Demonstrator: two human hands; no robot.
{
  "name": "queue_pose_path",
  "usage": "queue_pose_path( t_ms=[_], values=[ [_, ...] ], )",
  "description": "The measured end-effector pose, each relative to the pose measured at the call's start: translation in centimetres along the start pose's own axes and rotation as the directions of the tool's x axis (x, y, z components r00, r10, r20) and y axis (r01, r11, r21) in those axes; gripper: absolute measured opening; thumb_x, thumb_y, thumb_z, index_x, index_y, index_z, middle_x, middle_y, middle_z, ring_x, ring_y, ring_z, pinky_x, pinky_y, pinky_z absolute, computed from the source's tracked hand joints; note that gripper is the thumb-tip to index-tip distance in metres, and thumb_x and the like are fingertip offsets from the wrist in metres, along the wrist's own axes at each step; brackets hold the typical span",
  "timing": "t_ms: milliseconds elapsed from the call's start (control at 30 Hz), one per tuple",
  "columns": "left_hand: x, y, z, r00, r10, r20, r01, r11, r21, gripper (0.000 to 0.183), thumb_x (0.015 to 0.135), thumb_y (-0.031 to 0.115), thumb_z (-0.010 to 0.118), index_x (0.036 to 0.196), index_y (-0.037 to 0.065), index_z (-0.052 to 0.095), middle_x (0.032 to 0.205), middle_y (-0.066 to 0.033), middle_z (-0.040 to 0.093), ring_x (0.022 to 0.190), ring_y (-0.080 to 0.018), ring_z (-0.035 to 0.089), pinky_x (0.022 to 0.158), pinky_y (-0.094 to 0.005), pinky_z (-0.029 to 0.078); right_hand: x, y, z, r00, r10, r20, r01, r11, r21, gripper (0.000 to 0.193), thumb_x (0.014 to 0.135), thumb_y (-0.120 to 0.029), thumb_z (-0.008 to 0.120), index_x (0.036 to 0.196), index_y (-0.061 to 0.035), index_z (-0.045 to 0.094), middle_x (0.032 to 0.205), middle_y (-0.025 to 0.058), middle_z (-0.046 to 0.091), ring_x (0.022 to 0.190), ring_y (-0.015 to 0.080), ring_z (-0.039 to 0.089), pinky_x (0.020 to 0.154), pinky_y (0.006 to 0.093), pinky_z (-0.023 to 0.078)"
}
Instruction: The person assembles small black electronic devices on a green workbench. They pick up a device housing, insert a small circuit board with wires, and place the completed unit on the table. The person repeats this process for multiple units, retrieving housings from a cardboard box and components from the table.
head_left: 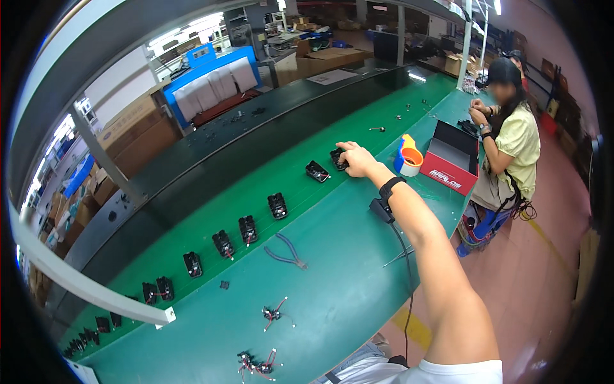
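Observation:
My right hand [357, 160] reaches far over the green bench, its fingers bent down around a small black plastic housing [338, 159] at the edge of the belt. The palm hides part of that piece. Just left of it lies a similar black housing [317, 171] with a short wire. More such housings, among them one at mid-belt [277, 205], form a row toward the lower left. A black strap [391, 187] circles my right wrist. My left hand is out of view.
Blue-handled pliers [287, 251] and wired small parts [272, 313] lie on the bench [339, 288]. A tape roll [409, 159] and an open red box [451, 160] stand right of my hand. A metal post [96, 288] crosses the left. A co-worker [511, 134] sits at the far right.

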State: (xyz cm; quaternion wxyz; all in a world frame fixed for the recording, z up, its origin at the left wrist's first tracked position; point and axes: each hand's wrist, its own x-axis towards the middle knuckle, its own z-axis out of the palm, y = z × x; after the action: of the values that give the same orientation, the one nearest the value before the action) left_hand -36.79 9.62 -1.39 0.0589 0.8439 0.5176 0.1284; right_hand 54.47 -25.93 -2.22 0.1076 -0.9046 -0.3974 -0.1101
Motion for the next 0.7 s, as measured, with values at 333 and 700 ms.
queue_pose_path(
  t_ms=[333, 700],
  values=[
    [-0.1, 1.9, 3.4, 0.925, 0.034, -0.378, -0.081, 0.991, -0.109, 0.031, 0.088, 0.017, 0.078, 0.103, -0.007, 0.068, 0.118, -0.0222, 0.064, 0.109, -0.0334, 0.058, 0.101, -0.0428, 0.044, 1.6, 8.0, 3.4, 0.629, 0.746, -0.217, -0.708, 0.666, 0.237, 0.055, 0.082, -0.012, 0.064, 0.136, -0.0098, 0.054, 0.153, 0.0202, 0.035, 0.131, 0.0433, 0.046, 0.112, 0.0483, 0.04],
    [-0.5, 2.0, 3.6, 0.941, -0.164, -0.297, 0.106, 0.974, -0.202, 0.041, 0.087, 0.026, 0.08, 0.109, -0.002, 0.06, 0.116, -0.0198, 0.059, 0.106, -0.0309, 0.055, 0.098, -0.0427, 0.046, 4.2, 12.8, 2.8, 0.465, 0.847, -0.256, -0.828, 0.519, 0.213, 0.031, 0.087, -0.006, 0.059, 0.116, -0.0134, 0.068, 0.137, 0.0145, 0.052, 0.118, 0.0404, 0.056, 0.095, 0.0479, 0.054]
  ],
)
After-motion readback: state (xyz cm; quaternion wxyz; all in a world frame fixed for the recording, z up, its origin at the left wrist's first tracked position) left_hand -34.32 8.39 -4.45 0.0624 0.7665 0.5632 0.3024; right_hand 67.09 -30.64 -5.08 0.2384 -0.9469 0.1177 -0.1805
